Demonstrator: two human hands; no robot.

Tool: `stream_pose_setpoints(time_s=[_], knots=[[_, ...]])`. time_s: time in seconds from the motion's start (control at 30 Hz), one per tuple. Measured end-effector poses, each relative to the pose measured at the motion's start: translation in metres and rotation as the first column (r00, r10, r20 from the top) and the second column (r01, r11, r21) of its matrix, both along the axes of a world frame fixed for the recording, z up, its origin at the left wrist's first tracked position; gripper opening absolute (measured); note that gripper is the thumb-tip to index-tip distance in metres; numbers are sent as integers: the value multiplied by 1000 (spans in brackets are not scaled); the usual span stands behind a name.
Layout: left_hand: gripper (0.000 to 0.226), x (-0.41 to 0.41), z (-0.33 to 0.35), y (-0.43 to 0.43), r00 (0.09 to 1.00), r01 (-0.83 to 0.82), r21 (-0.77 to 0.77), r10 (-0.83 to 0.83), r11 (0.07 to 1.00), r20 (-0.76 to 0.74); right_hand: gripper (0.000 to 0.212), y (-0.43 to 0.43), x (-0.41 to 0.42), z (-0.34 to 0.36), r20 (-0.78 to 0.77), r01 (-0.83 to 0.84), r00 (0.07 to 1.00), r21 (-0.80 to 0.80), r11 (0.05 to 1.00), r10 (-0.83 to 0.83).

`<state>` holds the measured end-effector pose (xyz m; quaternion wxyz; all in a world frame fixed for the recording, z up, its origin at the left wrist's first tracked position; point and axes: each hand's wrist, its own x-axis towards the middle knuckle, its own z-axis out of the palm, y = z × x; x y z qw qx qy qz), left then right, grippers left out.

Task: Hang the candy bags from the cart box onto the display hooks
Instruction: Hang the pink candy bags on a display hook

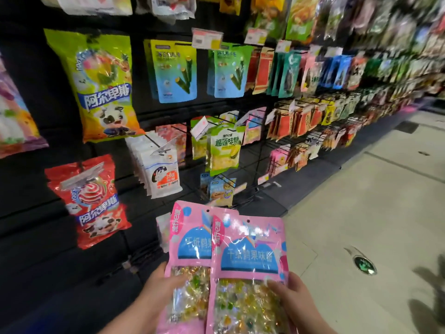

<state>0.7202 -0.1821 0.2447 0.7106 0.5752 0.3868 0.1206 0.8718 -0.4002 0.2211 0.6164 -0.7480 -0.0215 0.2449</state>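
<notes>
**Left pink bag (190,239) and right pink bag (250,251), both held low before the display rack (258,153)**

Ahead and to the left, black shelving crowded with hanging packets. On the dark left panel, a large green-and-yellow bag (101,88) up high and a red bag (94,203) lower down, with a clear tag holder (81,178) across its top. Further right, a row of white bags (159,169) packed tight together, a green durian-candy bag (225,150), blue seaweed packets (175,71) above and small blue packets (221,191) near the bottom. Price tags (207,38) jutting forward in front of the packets. Far right of the shelving too blurred to read. Pale floor (373,189) to the right, with a round green marker (364,265) set in it.

Nearest the camera, both pink bags upright and side by side, the right one overlapping the left one's edge. Left pink bag pinched at its lower left edge by the left hand (159,283), thumb over the clear window. Right pink bag gripped at its lower right side by the right hand (291,295), thumb on the front, fingers behind. Punched holes at both tops not yet on any hook, with the lower rack beyond them.
</notes>
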Motion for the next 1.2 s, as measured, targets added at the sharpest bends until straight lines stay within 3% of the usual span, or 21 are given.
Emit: stream_pose_setpoints(time_s=[0.27, 0.43, 0.83, 1.0, 1.2], knots=[[29, 101, 18, 12, 982, 166, -17, -164, 986, 92, 19, -1, 75, 30, 62, 109, 992, 27, 994, -110], [36, 179, 29, 37, 965, 253, -25, -251, 967, 70, 24, 10, 137, 44, 94, 170, 981, 13, 985, -170], [22, 319, 15, 37, 906, 421, -8, -420, 907, 58, 25, -8, 233, 54, 79, 301, 950, 34, 953, -303], [20, 375, 15, 16, 915, 398, -4, -397, 917, 69, 26, -29, 295, 43, 69, 275, 959, 14, 961, -276], [28, 455, 15, -35, 962, 255, -14, -252, 967, 102, 19, -71, 390, 48, 95, 218, 971, 18, 976, -219]])
